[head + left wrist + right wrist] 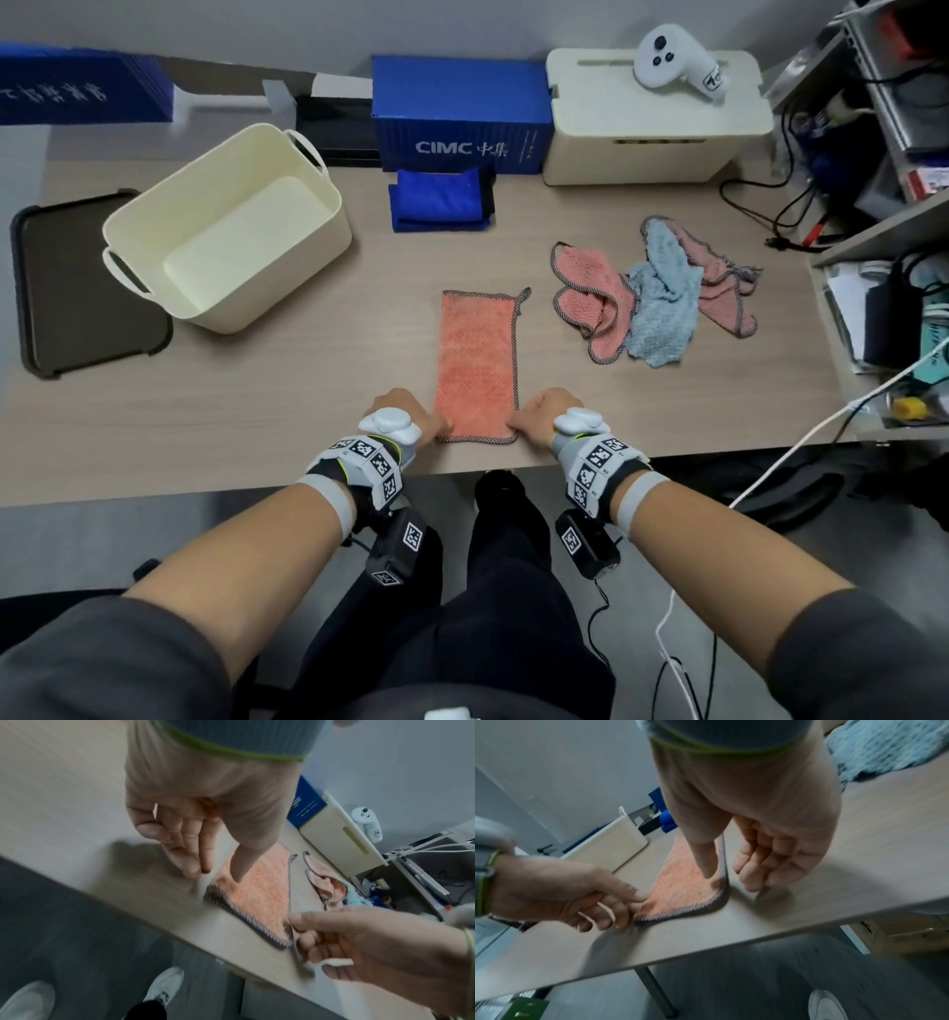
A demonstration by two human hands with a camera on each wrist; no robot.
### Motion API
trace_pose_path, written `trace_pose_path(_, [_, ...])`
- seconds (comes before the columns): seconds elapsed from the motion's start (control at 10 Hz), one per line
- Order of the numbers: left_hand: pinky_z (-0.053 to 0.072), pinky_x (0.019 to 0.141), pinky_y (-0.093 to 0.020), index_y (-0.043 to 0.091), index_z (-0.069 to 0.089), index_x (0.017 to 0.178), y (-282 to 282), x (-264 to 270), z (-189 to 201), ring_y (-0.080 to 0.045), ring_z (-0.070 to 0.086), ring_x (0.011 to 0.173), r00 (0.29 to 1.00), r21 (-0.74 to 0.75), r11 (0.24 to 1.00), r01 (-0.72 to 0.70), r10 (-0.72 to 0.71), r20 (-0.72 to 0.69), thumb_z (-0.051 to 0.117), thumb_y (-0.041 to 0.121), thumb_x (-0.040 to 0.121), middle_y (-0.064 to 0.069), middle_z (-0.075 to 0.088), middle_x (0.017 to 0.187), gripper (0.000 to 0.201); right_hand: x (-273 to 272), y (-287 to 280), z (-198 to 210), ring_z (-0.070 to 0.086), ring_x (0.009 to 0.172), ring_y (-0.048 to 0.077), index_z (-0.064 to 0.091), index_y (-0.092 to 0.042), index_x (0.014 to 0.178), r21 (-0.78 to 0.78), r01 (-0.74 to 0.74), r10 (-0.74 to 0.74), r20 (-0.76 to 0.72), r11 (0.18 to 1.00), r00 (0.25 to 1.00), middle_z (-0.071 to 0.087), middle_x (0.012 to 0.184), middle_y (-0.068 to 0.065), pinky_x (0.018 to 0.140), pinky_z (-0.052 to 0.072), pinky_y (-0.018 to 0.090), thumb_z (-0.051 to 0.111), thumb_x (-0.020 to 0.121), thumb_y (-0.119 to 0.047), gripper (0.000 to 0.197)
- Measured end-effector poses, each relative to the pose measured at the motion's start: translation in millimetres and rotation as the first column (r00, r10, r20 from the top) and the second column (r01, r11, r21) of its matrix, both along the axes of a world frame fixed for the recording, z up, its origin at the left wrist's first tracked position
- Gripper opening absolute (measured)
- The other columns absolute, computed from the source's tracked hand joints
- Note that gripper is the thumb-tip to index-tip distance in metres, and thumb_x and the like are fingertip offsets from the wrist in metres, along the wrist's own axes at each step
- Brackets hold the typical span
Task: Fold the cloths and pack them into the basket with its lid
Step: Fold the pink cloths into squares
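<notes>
Two hands work the near corners of an orange cloth (pixel 477 365), a long nubby terry strip with dark stitched edging, lying flat on the wood-grain worktop (pixel 287 390). The left hand (pixel 405 413) pinches the 7 o'clock corner, the right hand (pixel 544 416) the 5 o'clock one. The fold appears half done; next, likely, those corners travel toward 12 o'clock. The smooth cream plastic basket (pixel 169 303) waits open at 10 o'clock, its dark lid (pixel 77 308) beside it; crumpled cloths (pixel 657 293) lie at 2 o'clock.
</notes>
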State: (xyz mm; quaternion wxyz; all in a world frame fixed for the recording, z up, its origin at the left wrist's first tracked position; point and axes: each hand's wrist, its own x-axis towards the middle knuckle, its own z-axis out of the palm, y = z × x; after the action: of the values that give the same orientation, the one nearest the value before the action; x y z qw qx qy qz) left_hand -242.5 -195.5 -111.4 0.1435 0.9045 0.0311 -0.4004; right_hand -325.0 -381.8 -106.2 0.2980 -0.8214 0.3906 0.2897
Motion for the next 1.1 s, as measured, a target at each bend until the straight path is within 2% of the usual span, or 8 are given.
trace_pose_path(0.3, [0.045,0.063,-0.028,0.018,0.062,0.076,-9.7,-5.5,6.6,-0.020,0.055,0.070,0.993,-0.076,0.997,0.008,-0.016,-0.117,0.075,0.032,0.072,-0.005,0.062,0.079,0.020,8.0,18.7,-10.8,0.051,0.056,0.021,0.056,-0.014,0.063,-0.061,0.046,-0.052,-0.087,0.997,0.995,0.058,0.066,0.003,0.049,0.036,0.022,0.068,0.074,-0.046,0.036])
trace_pose_path(0.4, [0.051,0.051,-0.025,0.008,0.065,0.068,-6.8,-1.8,11.4,-0.019,0.061,0.052,0.943,-0.242,0.932,-0.269,0.204,-0.265,0.076,0.017,0.074,-0.013,0.071,0.070,0.015,9.3,10.7,-4.4,0.057,0.065,0.025,0.063,-0.011,0.072,0.113,0.152,-0.149,-0.038,0.982,0.988,0.063,0.070,0.006,0.063,0.047,0.028,0.068,0.077,-0.040,0.029])
trace_pose_path(0.6, [0.027,0.035,-0.016,-0.002,0.071,0.083,-7.3,2.5,18.5,-0.008,0.051,0.035,0.870,-0.290,0.856,-0.429,0.305,-0.387,0.064,0.012,0.086,-0.009,0.072,0.066,0.016,5.7,-0.2,2.5,0.072,0.054,0.018,0.057,-0.002,0.109,0.419,0.479,-0.505,-0.055,0.771,0.861,0.071,0.072,0.014,0.037,0.048,0.022,0.069,0.083,-0.011,0.030])
trace_pose_path(0.7, [0.025,0.035,-0.015,0.005,0.063,0.086,-12.9,13.5,18.9,-0.010,0.046,0.034,0.870,-0.358,0.812,-0.461,0.335,-0.361,0.062,0.009,0.086,-0.010,0.070,0.063,0.004,14.8,-8.2,7.2,0.060,0.038,0.009,0.049,-0.016,0.115,0.458,0.461,-0.520,0.003,0.760,0.854,0.071,0.076,0.013,0.032,0.039,0.017,0.063,0.087,-0.007,0.033])
trace_pose_path(0.8, [0.026,0.033,-0.013,0.011,0.062,0.089,-20.5,26.6,20.1,-0.009,0.056,0.036,0.806,-0.423,0.692,-0.585,0.438,-0.398,0.062,0.008,0.088,-0.009,0.071,0.061,0.004,27.6,-17.0,16.2,0.061,0.038,0.009,0.061,-0.007,0.111,0.537,0.403,-0.499,0.038,0.741,0.866,0.071,0.068,0.011,0.031,0.040,0.016,0.060,0.092,-0.008,0.019])
trace_pose_path(0.9, [0.034,0.036,-0.015,0.010,0.069,0.091,-30.7,50.0,26.2,-0.012,0.069,0.055,0.719,-0.416,0.593,-0.689,0.489,-0.493,0.072,0.016,0.084,-0.010,0.076,0.075,0.009,47.7,-30.6,22.8,0.073,0.060,0.019,0.067,0.001,0.107,0.625,0.411,-0.546,0.029,0.664,0.837,0.074,0.091,0.017,0.047,0.053,0.021,0.048,0.094,-0.011,0.026])
trace_pose_path(1.0, [0.038,0.045,-0.019,0.007,0.074,0.092,-34.7,70.1,28.3,-0.017,0.066,0.067,0.756,-0.438,0.632,-0.639,0.412,-0.508,0.083,0.012,0.071,-0.010,0.075,0.087,0.024,59.8,-38.9,20.1,0.075,0.071,0.020,0.067,-0.003,0.107,0.641,0.374,-0.518,0.043,0.670,0.854,0.074,0.098,0.016,0.060,0.057,0.023,0.040,0.088,0.003,0.034])
trace_pose_path(1.1, [0.030,0.043,-0.021,0.002,0.073,0.082,-47.1,86.0,23.0,-0.017,0.051,0.052,0.814,-0.445,0.692,-0.568,0.393,-0.428,0.080,0.005,0.073,-0.008,0.069,0.066,0.012,72.8,-45.0,13.7,0.073,0.061,0.015,0.061,-0.008,0.093,0.589,0.317,-0.441,0.077,0.744,0.894,0.074,0.079,0.010,0.051,0.054,0.021,0.060,0.087,0.004,0.013])
